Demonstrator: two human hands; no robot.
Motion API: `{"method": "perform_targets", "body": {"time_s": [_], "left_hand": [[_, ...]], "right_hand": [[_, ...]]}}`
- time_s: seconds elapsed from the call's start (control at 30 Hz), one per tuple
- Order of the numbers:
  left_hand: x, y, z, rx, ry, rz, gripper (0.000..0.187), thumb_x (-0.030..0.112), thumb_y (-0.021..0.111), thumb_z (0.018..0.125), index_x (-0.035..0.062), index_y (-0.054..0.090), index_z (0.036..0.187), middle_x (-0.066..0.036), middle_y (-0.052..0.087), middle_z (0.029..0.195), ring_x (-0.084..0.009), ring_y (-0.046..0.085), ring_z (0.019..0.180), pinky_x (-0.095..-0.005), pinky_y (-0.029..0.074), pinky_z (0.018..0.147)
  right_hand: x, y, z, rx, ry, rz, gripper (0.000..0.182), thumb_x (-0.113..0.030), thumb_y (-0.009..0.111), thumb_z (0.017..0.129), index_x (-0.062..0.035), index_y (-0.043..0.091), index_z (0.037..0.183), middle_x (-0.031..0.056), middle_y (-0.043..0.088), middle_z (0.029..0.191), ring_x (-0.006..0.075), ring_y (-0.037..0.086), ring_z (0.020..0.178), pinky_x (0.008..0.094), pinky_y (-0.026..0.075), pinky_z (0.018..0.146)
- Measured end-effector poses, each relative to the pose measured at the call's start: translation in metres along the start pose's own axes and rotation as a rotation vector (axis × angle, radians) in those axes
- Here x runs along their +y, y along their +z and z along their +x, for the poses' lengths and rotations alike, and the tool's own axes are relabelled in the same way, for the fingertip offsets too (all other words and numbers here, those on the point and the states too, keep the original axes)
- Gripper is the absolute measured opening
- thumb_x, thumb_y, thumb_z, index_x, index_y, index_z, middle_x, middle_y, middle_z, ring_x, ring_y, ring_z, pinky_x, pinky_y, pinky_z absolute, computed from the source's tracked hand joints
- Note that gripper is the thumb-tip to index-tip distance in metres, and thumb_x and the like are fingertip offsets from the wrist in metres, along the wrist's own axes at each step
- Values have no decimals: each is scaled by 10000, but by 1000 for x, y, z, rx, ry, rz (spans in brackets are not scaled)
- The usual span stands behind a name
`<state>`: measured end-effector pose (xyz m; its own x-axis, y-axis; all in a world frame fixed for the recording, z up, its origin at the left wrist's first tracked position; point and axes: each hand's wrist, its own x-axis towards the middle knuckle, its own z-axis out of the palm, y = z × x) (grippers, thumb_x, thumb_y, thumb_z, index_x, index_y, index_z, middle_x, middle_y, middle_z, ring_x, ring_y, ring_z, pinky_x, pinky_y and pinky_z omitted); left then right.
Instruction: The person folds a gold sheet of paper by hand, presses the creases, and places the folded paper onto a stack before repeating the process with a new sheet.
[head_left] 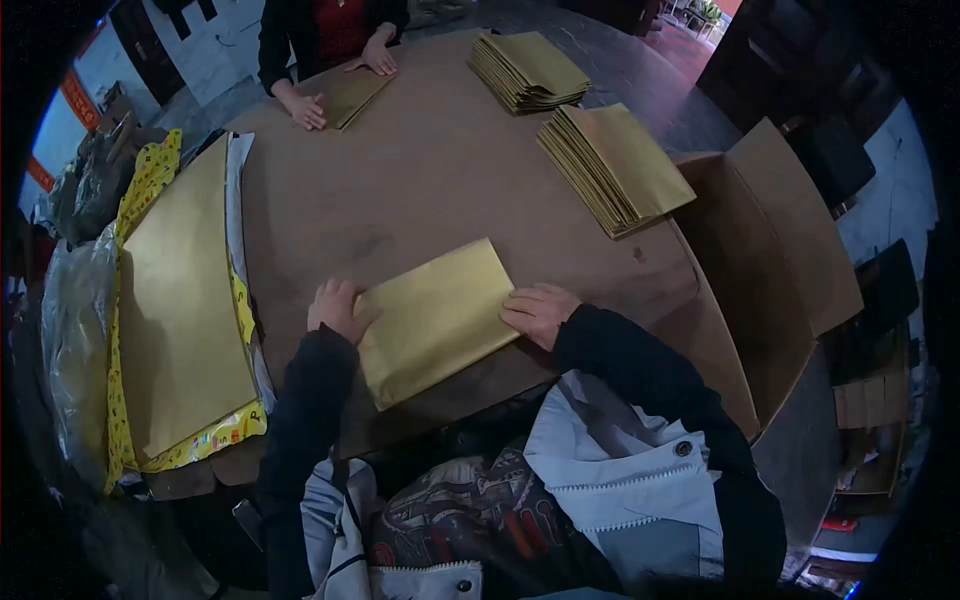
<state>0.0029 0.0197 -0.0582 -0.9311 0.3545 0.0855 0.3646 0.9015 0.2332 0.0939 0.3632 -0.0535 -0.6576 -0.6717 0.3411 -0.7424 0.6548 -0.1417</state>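
Observation:
A folded sheet of gold paper (435, 325) lies at an angle on the table right in front of me. My left hand (340, 309) grips its left edge, with the thumb on top of the paper. At the right edge, my right hand (541, 313) holds the paper with its fingers over the side; part of that grip is hidden. A large stack of flat gold sheets (185, 300) lies to my left in opened yellow printed wrapping (150, 180).
Two piles of folded gold paper, a nearer one (630, 165) and a farther one (535, 65), stand at the back right. An open cardboard box (790, 240) is at the table's right. Across the brown tabletop (400, 190), another person's hands (375, 55) press a gold sheet (355, 97).

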Motion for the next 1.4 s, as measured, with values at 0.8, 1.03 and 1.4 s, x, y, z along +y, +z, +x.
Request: {"method": "perform_targets", "body": {"time_s": [0.8,1.03,1.4], "left_hand": [[-79,-33,-34,423,-259,-889,179,88,618,850,21,603,1016,-72,592,952,-168,585,881,-291,484,767],[-201,-46,-85,614,-275,-122,248,166,625,823,15,601,1018,-160,589,1042,-317,577,997,-359,445,895],[-238,-22,-116,449,-191,-229,489,249,815,584,40,639,989,-190,590,1092,-345,584,983,-399,487,848]], "right_hand": [[172,-66,-77,183,956,-490,344,-41,517,872,-96,566,1208,178,561,1220,353,514,1132,417,428,961],[165,-67,-84,313,805,-499,425,36,536,833,-97,538,1237,189,565,1197,369,545,1078,406,465,897],[181,-58,-113,90,846,-247,554,-368,452,937,-68,382,1397,220,423,1378,370,379,1284,425,298,1077]]}}
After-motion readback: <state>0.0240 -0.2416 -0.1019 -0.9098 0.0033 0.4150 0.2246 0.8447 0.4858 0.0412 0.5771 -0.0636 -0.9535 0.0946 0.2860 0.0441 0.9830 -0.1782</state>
